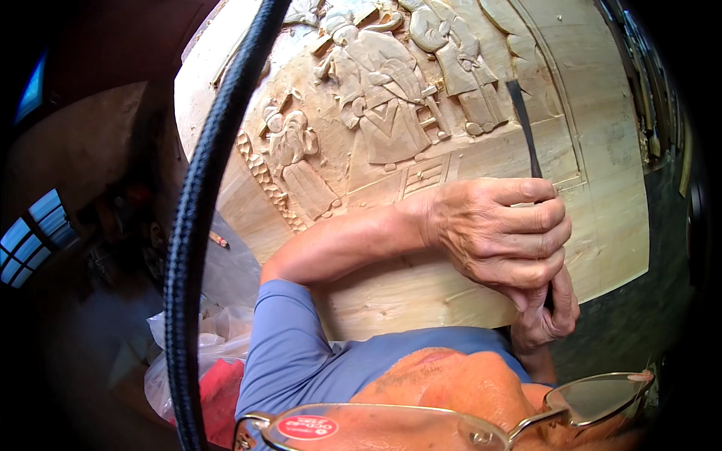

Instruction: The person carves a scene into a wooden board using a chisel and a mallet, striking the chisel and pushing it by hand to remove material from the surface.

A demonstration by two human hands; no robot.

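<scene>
A long flat wood chisel [526, 135] slants up over a pale carved wooden panel [613, 225]. Its dark blade tip reaches the background beside the robed figure at the upper right; whether it touches the wood I cannot tell. My left hand [500, 233] wraps round the chisel's shank, with the forearm lying across the panel's lower part. Just below, my right hand [553, 312] is closed around the lower end of the chisel, largely hidden under the left. Raised relief on the panel includes a large robed figure [387, 98] and a smaller figure [297, 154] to its left.
Several long tools [650, 98] stand along the panel's far right side. A black braided cable [201, 225] crosses the left of the view. At the lower left lie a clear plastic bag [222, 331] and something red [220, 398]. A window [37, 237] shows at far left.
</scene>
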